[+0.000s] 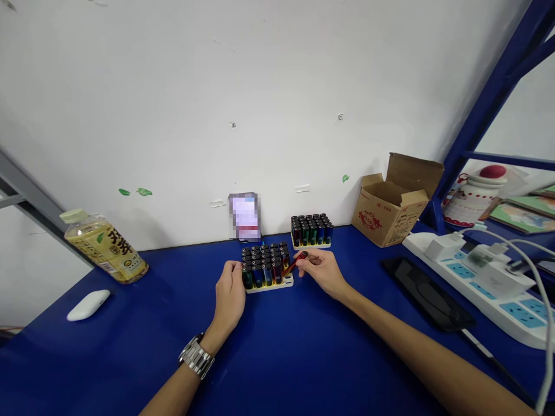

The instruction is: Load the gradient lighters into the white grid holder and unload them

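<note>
A white tray [267, 287] full of upright lighters [267, 274], with black tops and translucent coloured bodies, stands on the blue table. My left hand [231, 290] is closed against the tray's left side, with some fingers hidden behind it. Between the thumb and fingers of my right hand [321, 270] is a red lighter [296, 263], tilted, its lower end at the tray's front right corner. Bare slots show in that corner. Behind and to the right is a second white tray [313, 245] with rows of similar lighters.
A lit phone [245, 218] leans on the wall behind the trays. A drink bottle [106, 246] and a white earbud case [88, 305] are at left. On the right are an open cardboard box [385, 211], a dark phone [427, 293] and a power strip [477, 289] with cables.
</note>
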Demonstrator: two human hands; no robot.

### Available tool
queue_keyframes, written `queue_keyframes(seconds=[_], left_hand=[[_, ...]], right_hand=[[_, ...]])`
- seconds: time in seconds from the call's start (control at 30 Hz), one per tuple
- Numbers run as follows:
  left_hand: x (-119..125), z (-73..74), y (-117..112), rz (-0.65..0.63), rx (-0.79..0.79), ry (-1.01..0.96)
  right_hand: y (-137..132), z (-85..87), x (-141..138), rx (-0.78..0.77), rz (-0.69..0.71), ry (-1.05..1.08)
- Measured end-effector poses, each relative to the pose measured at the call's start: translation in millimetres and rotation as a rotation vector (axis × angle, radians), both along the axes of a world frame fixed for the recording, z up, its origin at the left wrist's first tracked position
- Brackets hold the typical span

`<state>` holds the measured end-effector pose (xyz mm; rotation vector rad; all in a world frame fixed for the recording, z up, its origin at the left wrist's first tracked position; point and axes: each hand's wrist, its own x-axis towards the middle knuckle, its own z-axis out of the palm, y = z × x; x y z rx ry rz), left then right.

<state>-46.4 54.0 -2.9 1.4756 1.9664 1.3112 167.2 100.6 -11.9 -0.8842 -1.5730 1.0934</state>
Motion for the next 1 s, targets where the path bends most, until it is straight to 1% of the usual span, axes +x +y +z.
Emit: queue_keyframes(seconds=[0.07, 0.17, 0.27, 0.37, 0.43, 0.5, 0.57, 0.63, 0.73, 0.83, 0.87, 0.93, 1.0], left_hand=[[0, 0.5, 0, -0.003, -0.003, -0.004], [0, 0.4, -1, -0.005, -0.006, -0.004], [0, 0.3, -1, -0.008, -0.004, 0.001], [0, 0.8, -1, -0.008, -0.004, 0.001], [0, 1.0, -1, -0.003, -0.008, -0.001], [0, 1.0, -1, -0.007, -0.002, -0.002], [1, 0.6, -1, -0.014, 0.01, -0.004], [1, -0.1, -2, -0.01, 0.012, -0.008], [1, -1.8, -2, 0.021, 0.028, -0.011], [1, -4.6, -1, 0.051, 0.069, -0.035], [0, -5.7, -1, 0.053, 0.075, -0.052], [-1, -7.9, 1, 0.032, 0.07, -0.1], [-2, -9.9, 2, -0.017, 0.062, -0.16]], right_hand=[[0, -1.9, -2, -0.006, -0.029, 0.005], [1, -2.3, -3, 0.041, -0.089, -0.113], [-2, 1.6, -8, 0.192, -0.108, -0.3], [-9, 7.2, -15, 0.334, -0.096, -0.507], [-15, 10.5, -18, 0.348, -0.092, -0.646], [-21, 13.1, -19, 0.325, -0.118, -0.766], [-24, 14.6, -17, 0.315, -0.143, -0.838], [-22, 14.3, -12, 0.325, -0.114, -0.846], [-11, 9.7, -3, 0.303, -0.047, -0.732], [6, 5.1, 2, 0.288, -0.084, -0.592], [12, 5.6, 2, 0.299, -0.076, -0.558], [25, 11.5, -1, 0.313, -0.02, -0.506], [39, 23.1, -7, 0.286, 0.052, -0.477]])
